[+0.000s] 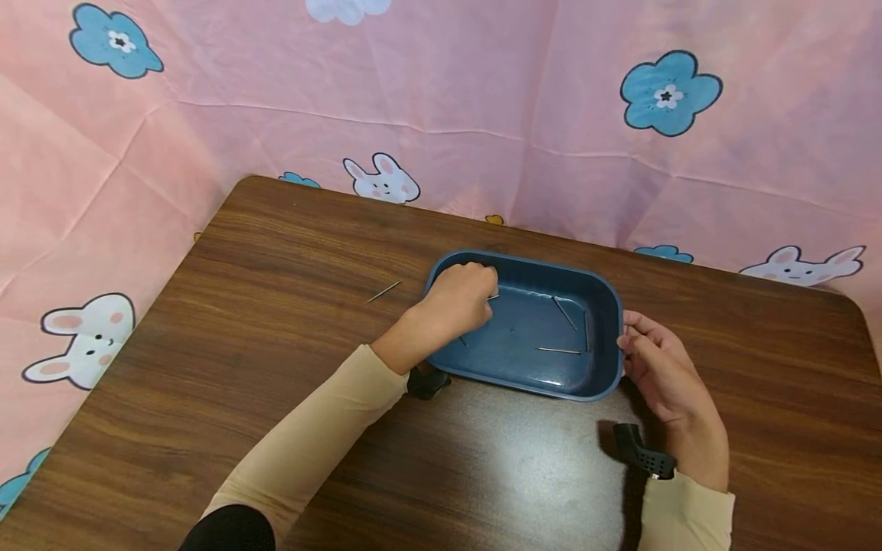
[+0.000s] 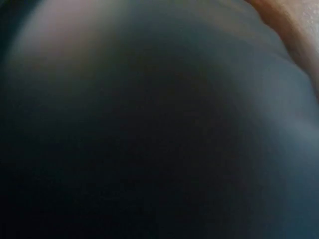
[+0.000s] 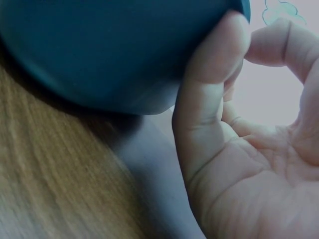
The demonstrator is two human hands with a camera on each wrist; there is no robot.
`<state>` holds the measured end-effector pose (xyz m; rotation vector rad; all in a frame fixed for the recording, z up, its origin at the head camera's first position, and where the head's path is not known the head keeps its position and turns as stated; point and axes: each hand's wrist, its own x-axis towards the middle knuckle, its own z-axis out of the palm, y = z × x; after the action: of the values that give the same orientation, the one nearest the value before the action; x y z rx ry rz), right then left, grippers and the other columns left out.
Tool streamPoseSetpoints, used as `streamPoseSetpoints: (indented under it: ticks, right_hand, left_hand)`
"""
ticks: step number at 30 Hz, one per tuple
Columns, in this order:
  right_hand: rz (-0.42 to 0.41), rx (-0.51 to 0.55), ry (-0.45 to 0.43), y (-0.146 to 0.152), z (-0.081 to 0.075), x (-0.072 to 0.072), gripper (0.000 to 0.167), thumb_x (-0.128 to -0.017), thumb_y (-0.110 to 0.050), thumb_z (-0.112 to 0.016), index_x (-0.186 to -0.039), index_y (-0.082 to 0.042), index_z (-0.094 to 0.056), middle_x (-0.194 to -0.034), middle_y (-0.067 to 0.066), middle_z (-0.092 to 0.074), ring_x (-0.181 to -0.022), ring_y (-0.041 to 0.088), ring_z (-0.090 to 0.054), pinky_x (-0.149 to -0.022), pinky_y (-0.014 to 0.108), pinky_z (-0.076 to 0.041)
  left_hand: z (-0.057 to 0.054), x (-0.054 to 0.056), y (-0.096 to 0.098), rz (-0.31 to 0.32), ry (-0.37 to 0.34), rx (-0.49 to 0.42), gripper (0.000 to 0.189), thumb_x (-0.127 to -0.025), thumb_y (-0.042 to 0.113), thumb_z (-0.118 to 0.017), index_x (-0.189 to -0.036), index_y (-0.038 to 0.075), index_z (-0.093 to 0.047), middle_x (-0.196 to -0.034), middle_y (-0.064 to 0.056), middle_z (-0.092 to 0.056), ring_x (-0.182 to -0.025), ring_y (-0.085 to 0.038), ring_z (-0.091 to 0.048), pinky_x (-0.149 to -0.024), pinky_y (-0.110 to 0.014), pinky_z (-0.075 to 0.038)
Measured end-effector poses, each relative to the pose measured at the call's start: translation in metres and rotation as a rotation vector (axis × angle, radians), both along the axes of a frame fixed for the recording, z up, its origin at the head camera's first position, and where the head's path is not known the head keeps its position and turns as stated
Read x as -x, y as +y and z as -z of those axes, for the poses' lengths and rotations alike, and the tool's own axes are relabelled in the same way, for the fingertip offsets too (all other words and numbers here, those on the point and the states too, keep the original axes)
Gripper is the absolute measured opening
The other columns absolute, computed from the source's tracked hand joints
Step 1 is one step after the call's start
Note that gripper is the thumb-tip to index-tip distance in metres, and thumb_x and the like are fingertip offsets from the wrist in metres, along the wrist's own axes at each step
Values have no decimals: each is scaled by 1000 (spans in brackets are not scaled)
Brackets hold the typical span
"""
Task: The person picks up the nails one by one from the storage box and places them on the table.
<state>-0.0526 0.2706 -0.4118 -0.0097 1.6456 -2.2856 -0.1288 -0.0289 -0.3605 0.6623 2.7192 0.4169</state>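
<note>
A dark blue plastic bin (image 1: 513,383) stands on the table, with several thin metal nails lying on its floor, such as one nail (image 1: 560,350) near its right end. My left hand (image 1: 460,295) reaches down into the bin's left part, fingers curled; a short length of a nail (image 1: 492,297) sticks out beside the fingers, apparently pinched there. The left wrist view is dark and blurred. At the right end, my right hand (image 1: 658,360) holds the bin's rim between thumb (image 3: 219,55) and fingers. Most of the left fingertips are hidden.
A single nail (image 1: 383,291) lies on the wooden table (image 1: 276,306) left of the bin. Black wrist-camera mounts (image 1: 644,451) stick out by both wrists. A pink cloth (image 1: 468,84) with rabbits and flowers hangs behind the table.
</note>
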Motion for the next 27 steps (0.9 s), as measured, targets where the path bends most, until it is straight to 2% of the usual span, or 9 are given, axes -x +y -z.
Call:
streamPoseSetpoints:
  ticks: [4, 13, 19, 23, 27]
  right_hand:
    - [-3, -2, 5, -2, 0, -1, 33, -105, 7, -37, -113, -8, -65, -88, -4, -70, -74, 6, -67, -61, 21, -55]
    - [5, -3, -6, -1, 0, -3, 33, -106, 6, -38, -115, -9, -66, -89, -4, -71, -73, 8, -66, -61, 20, -55]
    - [-10, 14, 4, 2, 0, -4, 33, -107, 6, -38, -118, -9, -66, -90, -4, -71, -73, 8, -67, -62, 20, -57]
    - [-11, 13, 10, 1, 0, -3, 34, -106, 6, -37, -118, -9, -65, -90, -4, -72, -74, 7, -68, -61, 20, -56]
    - [-19, 5, 16, 0, -1, -3, 34, -106, 6, -37, -117, -9, -65, -90, -4, -72, -75, 7, -68, -61, 20, -55]
  left_hand:
    - [0, -2, -4, -12, 4, -32, 29, -98, -4, -63, -123, 3, -75, -123, -13, -77, -101, -27, -75, -83, -37, -64]
    - [-10, -7, -5, -27, 43, -60, 28, -97, -3, -63, -121, 3, -76, -122, -12, -78, -101, -26, -75, -89, -38, -64]
    - [-14, -10, -6, -35, 24, -84, 31, -96, -4, -61, -122, 4, -75, -123, -11, -78, -90, -24, -75, -83, -35, -64]
    - [-15, -14, -10, -58, 30, -104, 33, -94, -5, -59, -121, 6, -75, -114, -9, -78, -76, -21, -68, -76, -33, -61]
    - [-15, -17, -13, -77, 48, -124, 31, -92, -5, -59, -117, 7, -74, -105, -7, -77, -74, -18, -63, -76, -35, -59]
